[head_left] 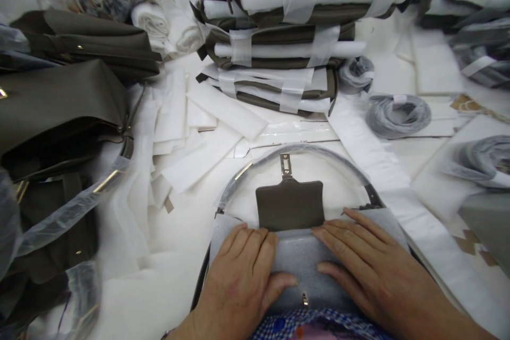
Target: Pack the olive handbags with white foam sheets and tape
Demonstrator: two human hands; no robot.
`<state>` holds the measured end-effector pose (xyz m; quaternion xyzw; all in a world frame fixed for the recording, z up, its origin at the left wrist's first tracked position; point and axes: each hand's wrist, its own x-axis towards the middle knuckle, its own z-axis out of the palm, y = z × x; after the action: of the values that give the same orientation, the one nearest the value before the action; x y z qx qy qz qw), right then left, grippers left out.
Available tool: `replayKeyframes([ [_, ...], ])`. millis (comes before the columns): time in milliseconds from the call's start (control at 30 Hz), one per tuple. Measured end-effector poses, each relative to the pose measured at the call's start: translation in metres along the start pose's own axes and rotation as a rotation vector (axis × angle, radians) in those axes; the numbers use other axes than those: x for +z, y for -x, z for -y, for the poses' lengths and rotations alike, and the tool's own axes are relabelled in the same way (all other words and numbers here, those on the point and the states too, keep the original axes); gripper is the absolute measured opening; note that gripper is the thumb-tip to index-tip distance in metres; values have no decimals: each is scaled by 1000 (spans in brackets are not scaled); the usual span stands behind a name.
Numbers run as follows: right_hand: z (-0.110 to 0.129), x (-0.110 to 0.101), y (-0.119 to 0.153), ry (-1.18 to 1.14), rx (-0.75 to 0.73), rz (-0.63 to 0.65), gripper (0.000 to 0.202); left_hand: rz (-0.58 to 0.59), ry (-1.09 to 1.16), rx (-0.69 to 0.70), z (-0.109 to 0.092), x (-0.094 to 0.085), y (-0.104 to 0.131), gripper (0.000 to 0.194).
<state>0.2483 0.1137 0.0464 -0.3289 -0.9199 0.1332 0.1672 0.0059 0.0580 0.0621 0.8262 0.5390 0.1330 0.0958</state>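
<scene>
A handbag lies on the white table in front of me, a grey translucent protective sheet [295,255] spread over its front. Its dark olive closure flap [290,204] points away from me, with a gold clasp plate [286,166] at the tip. The plastic-wrapped handle [303,149] arches behind the flap. My left hand [243,271] rests flat on the sheet, left of the flap, fingers stretched out. On the right side, my right hand [366,260] lies flat on the sheet, fingertips near the flap's base. A small gold turn lock [305,299] shows between my wrists.
Wrapped olive bags [274,85] are stacked at the back. More olive bags [59,101] crowd the left side. White foam sheets [207,154] lie loosely behind the left hand. Rolled, plastic-wrapped straps [398,115] sit at the right.
</scene>
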Motion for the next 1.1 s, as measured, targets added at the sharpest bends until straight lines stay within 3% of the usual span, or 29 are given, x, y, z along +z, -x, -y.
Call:
replayKeyframes([
  [200, -1, -11, -3, -37, 31, 43, 34, 38, 18, -23, -3, -4, 6, 42],
  [367, -8, -6, 0, 6, 46, 51, 36, 28, -26, -33, 0, 0, 9, 44],
  [567, -11, 0, 3, 28, 98, 152, 33, 140, -44, -80, 3, 5, 4, 38],
  [700, -15, 5, -2, 33, 102, 185, 34, 148, -76, -88, 5, 11, 4, 36],
  [933, -16, 6, -9, 183, 76, 173, 35, 20, -90, -40, 12, 19, 11, 50],
  [1100, -15, 5, -10, 237, 64, 192, 37, 157, -46, 25, 18, 13, 15, 74],
])
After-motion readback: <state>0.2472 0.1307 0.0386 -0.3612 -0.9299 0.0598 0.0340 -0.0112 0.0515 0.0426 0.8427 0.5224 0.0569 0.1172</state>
